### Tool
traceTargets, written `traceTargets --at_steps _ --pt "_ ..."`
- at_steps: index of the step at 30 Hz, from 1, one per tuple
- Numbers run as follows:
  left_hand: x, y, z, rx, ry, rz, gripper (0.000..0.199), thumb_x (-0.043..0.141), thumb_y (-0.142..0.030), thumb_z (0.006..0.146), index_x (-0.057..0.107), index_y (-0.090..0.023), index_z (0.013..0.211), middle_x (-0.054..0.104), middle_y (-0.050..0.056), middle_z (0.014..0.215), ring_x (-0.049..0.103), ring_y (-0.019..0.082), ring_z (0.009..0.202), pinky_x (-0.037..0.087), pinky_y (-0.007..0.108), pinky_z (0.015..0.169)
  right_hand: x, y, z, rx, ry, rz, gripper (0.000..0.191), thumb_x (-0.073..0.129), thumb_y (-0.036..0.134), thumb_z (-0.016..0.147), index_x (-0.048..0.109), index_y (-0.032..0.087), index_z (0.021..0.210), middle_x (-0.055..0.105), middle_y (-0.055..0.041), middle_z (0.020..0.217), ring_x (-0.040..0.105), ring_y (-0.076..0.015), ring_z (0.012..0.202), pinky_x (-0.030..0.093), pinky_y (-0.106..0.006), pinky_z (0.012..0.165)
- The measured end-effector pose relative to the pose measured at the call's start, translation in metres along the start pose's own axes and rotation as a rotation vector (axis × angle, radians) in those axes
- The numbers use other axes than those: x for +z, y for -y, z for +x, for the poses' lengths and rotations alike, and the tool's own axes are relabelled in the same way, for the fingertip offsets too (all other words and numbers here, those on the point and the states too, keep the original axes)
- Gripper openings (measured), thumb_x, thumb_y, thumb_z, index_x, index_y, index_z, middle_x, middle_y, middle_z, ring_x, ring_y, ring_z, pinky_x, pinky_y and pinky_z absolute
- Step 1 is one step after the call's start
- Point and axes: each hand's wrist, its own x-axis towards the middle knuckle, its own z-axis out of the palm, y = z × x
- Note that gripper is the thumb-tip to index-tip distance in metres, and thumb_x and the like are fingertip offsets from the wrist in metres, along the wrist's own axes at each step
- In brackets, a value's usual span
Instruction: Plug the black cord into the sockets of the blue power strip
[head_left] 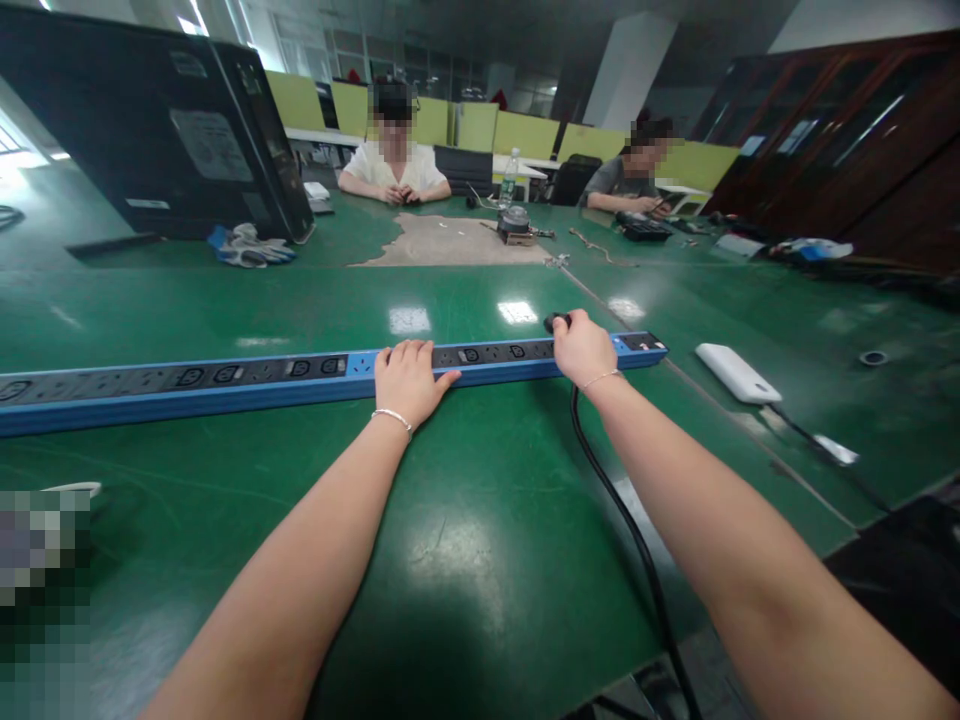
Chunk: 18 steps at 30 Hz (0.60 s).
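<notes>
A long blue power strip (315, 388) with black socket panels lies across the green table. My left hand (409, 380) rests over its middle, fingers across the top and thumb along the near side, gripping it. Near the strip's right end, my right hand (586, 345) is closed around a black plug (553, 322), of which only the end shows past the fingers. From beneath that hand a black cord (626, 525) runs down over the table's near edge. Whether the plug touches a socket is hidden by the hand.
A white power adapter (739, 373) with a cord lies to the right. At the back left stand a black computer case (202, 140) and gloves (251, 247). A bottle (510, 178) and a grey device (514, 222) stand farther back, where two people sit.
</notes>
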Motion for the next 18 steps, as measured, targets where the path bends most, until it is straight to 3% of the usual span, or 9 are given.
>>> traceTargets --at_steps 2,5,12,18 --pt "0.000 0.000 0.000 0.002 -0.010 -0.005 0.062 0.040 -0.059 0.083 0.050 -0.016 0.127 0.056 0.015 0.128 0.044 0.029 0.122 0.024 0.046 0.104 -0.009 0.004 0.003 -0.071 -0.019 0.028 0.041 0.031 0.039 0.093 0.056 0.013 0.112 0.065 -0.0182 0.110 0.060 -0.0270 0.104 0.043 -0.033 0.085" --pt "-0.001 -0.001 0.000 -0.014 -0.001 -0.010 0.061 0.040 -0.059 0.084 0.050 -0.017 0.127 0.055 0.014 0.130 0.043 0.029 0.123 0.024 0.045 0.105 -0.010 0.016 0.007 -0.206 0.109 0.040 0.037 0.034 0.037 0.092 0.062 0.014 0.103 0.066 -0.0158 0.111 0.060 -0.0238 0.105 0.042 -0.027 0.083" --pt "-0.001 -0.001 0.000 -0.021 0.005 -0.024 0.065 0.044 -0.059 0.082 0.046 -0.014 0.129 0.055 0.017 0.130 0.043 0.030 0.124 0.023 0.045 0.105 0.022 0.059 -0.004 -0.320 0.279 0.051 0.039 0.031 0.035 0.093 0.063 0.013 0.099 0.067 -0.0161 0.107 0.062 -0.0223 0.100 0.043 -0.026 0.079" --pt "0.001 0.000 0.002 -0.062 0.000 -0.060 0.069 0.050 -0.054 0.081 0.041 -0.009 0.131 0.057 0.019 0.126 0.045 0.029 0.124 0.022 0.043 0.106 0.035 0.091 -0.019 -0.392 0.300 0.094 0.040 0.028 0.038 0.093 0.059 0.015 0.105 0.067 -0.0150 0.108 0.063 -0.0240 0.100 0.045 -0.029 0.082"
